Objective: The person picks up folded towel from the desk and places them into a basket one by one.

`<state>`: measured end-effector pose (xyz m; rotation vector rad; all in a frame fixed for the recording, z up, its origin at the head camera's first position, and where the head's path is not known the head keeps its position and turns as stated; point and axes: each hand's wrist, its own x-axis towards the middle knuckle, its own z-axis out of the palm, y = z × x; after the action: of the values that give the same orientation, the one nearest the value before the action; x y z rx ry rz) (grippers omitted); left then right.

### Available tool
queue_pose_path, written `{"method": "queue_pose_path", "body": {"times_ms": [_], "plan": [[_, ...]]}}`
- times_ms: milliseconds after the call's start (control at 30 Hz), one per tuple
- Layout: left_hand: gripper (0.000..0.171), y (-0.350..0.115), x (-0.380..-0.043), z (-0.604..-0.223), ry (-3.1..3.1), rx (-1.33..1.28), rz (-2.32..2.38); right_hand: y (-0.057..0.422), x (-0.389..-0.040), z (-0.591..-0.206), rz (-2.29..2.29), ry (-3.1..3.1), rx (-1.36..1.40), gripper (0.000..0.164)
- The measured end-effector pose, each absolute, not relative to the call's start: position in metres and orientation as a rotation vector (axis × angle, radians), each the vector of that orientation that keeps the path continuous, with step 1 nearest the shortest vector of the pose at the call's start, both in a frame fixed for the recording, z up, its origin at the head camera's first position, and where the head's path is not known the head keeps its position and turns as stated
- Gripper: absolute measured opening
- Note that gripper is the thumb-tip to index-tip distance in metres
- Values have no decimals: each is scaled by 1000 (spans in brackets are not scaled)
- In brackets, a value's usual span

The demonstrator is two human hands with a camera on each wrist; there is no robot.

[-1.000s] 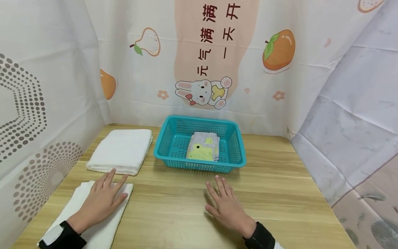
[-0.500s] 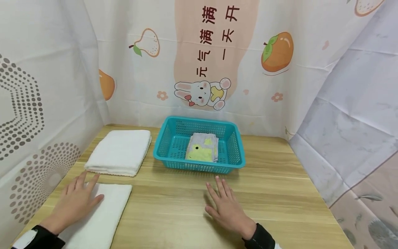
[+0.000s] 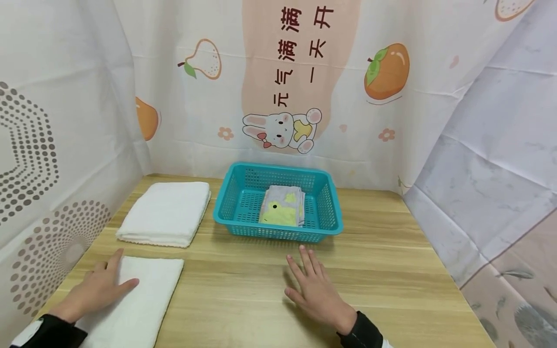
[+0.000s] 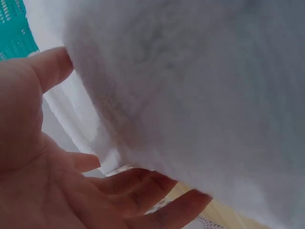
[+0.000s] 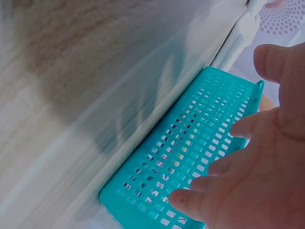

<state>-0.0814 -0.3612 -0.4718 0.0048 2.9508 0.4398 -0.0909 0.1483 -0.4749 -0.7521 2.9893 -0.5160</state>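
A folded white towel point(image 3: 139, 297) lies flat on the table at the near left. My left hand point(image 3: 93, 292) is over its left side, thumb reaching across the cloth and fingers along the left edge. In the left wrist view that hand point(image 4: 62, 138) has its fingers loosely spread beside the towel point(image 4: 190, 109), fingertips at its border; whether they press it is unclear. My right hand point(image 3: 315, 290) holds nothing, its fingers spread over the table in front of the teal basket point(image 3: 278, 232). Inside the basket is a folded grey cloth point(image 3: 283, 207) with a yellow-green animal print.
A second folded white towel point(image 3: 165, 212), thicker, lies at the back left, beside the basket. Bare wooden tabletop point(image 3: 383, 270) shows at the right. Printed white curtains point(image 3: 196, 111) hang behind the table and along its sides.
My left hand has slid left across the near towel, from its middle to its left edge. The right hand stays about where it was. Towels and basket keep their places.
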Motion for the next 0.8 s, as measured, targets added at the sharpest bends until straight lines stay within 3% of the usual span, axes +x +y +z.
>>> {"method": "queue_pose_path", "body": {"times_ms": [800], "plan": [[106, -359, -91, -467, 2815, -8, 505, 147, -89, -475, -521, 2959, -771, 69]]}}
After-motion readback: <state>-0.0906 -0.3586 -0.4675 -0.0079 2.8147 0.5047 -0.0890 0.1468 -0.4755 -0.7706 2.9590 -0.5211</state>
